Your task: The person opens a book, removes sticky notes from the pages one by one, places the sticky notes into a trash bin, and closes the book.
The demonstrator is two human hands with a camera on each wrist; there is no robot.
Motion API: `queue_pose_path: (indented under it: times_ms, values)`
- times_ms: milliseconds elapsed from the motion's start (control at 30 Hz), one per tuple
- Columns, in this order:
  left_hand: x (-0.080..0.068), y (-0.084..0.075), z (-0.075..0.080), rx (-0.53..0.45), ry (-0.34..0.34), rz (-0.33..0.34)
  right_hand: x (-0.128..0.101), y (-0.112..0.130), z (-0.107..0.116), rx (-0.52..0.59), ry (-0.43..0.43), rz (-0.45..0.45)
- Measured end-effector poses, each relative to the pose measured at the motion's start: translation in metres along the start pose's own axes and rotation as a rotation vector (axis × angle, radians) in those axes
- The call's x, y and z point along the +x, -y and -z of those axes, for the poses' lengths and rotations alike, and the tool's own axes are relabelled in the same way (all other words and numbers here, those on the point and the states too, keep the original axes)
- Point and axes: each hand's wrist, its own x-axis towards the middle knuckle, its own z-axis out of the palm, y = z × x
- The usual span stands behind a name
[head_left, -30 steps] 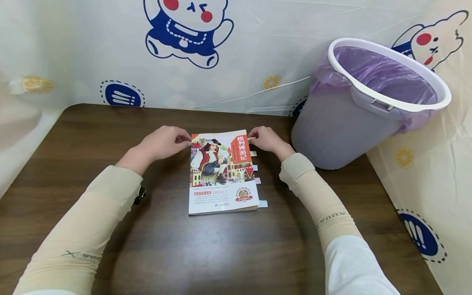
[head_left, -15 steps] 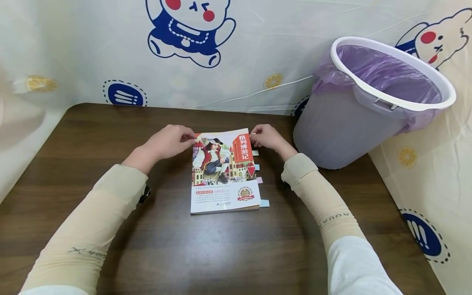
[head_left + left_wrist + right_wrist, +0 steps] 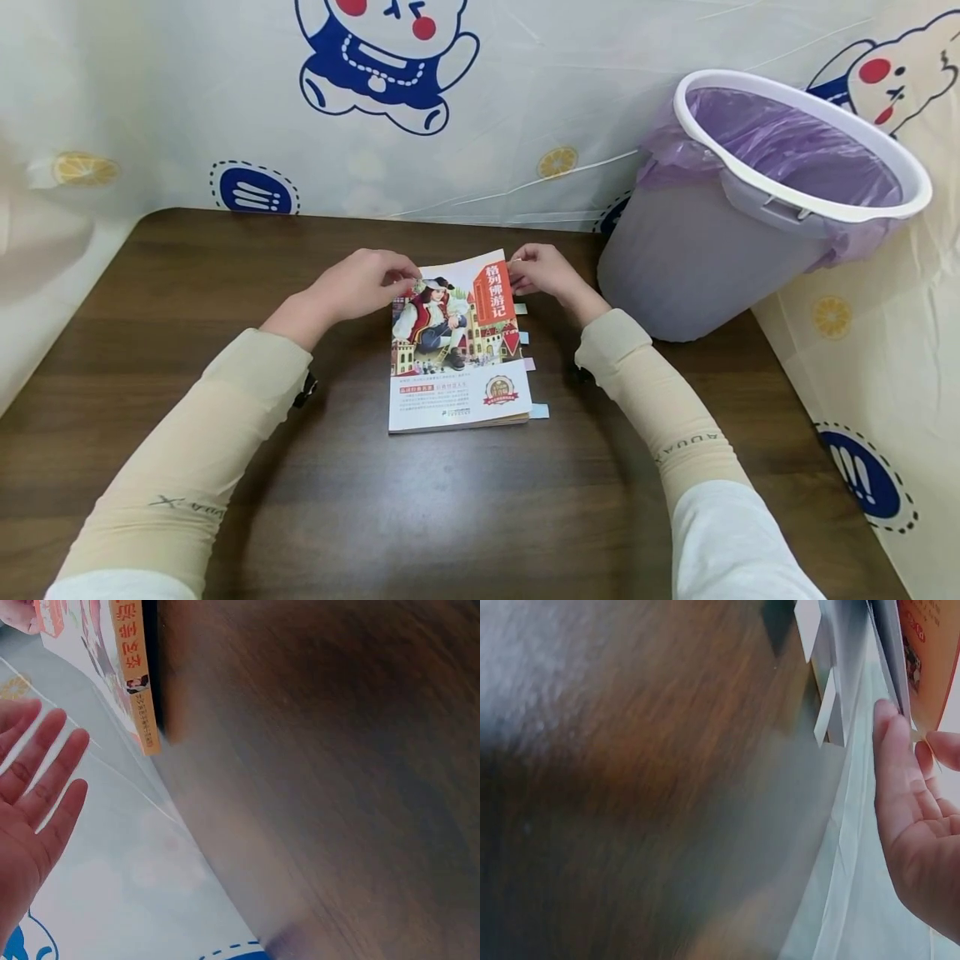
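Observation:
A paperback book (image 3: pixel 457 350) with a colourful illustrated cover lies in the middle of the dark wooden table (image 3: pixel 225 467). Small coloured tabs (image 3: pixel 528 364) stick out of its right edge. My right hand (image 3: pixel 542 272) pinches the cover's far right corner, which is lifted a little; the right wrist view shows the right hand (image 3: pixel 919 825) with fingertips on the cover edge (image 3: pixel 922 667). My left hand (image 3: pixel 366 283) touches the far left corner. In the left wrist view the left hand (image 3: pixel 37 795) has straight fingers beside the orange spine (image 3: pixel 136 682).
A grey waste bin (image 3: pixel 697 250) with a purple liner (image 3: pixel 795 150) stands tilted at the table's far right corner. A printed plastic sheet (image 3: pixel 487 108) hangs behind the table and along both sides.
Both hands have crept slightly inward over the book's far corners. The far edge of the cover has risen off the pages.

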Motion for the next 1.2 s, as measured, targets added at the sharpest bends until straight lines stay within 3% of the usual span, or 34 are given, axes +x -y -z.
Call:
queue_pose_path:
  times_ms: [200, 500, 700, 900, 1200]
  values:
    - [0.004, -0.015, -0.002, -0.010, 0.006, -0.098, -0.003, 0.001, 0.003, 0.134, 0.004, -0.009]
    - [0.010, -0.054, -0.011, 0.026, 0.063, -0.298, -0.010, 0.010, 0.004, 0.246, 0.002, -0.004]
    - [0.019, -0.066, -0.020, 0.060, 0.098, -0.343, -0.013, 0.016, 0.000, 0.332, 0.019, -0.002]
    - [0.022, -0.070, -0.025, 0.073, 0.065, -0.416, -0.013, 0.018, -0.005, 0.385, 0.030, 0.006]
    - [0.026, -0.087, -0.039, 0.118, 0.000, -0.652, -0.015, 0.025, -0.009, 0.400, 0.042, 0.033]
